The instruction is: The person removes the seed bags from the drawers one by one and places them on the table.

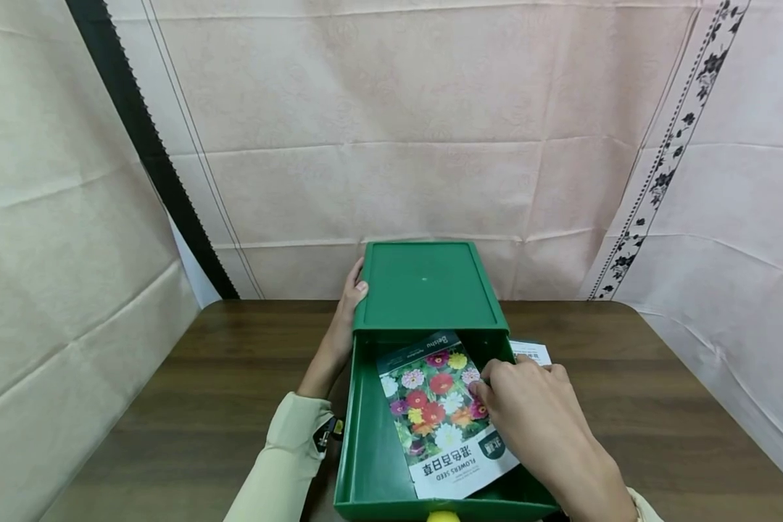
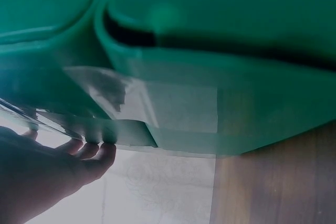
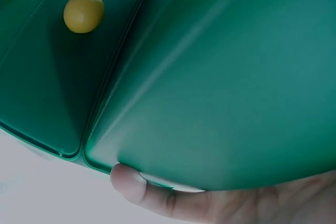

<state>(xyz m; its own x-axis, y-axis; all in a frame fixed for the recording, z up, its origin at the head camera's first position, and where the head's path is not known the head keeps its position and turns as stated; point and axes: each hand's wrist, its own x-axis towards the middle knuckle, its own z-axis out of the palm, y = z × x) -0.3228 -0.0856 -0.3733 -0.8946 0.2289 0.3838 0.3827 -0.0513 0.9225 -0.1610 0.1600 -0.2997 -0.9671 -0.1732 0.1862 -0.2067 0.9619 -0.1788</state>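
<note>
A green drawer box [image 1: 429, 286] stands on the table with its open-topped drawer [image 1: 372, 464] pulled out toward me. My left hand [image 1: 347, 312] rests along the box's left side, fingers extended; the left wrist view shows its fingertips at the green side wall. Slanted in the drawer is a flower seed packet [image 1: 440, 413] with a printed bouquet and white lower band. My right hand [image 1: 548, 413] pinches this packet near its right edge, thumb over the printed face, the other fingers partly hidden. In the right wrist view, the thumb [image 3: 128, 182] lies along a green edge.
Another packet [image 1: 530, 353] shows just right of the box, partly covered by my right hand. A yellow knob [image 1: 443, 516] sits on the drawer front. The wooden table [image 1: 235, 406] ends at a hanging pale cloth [image 1: 378, 145].
</note>
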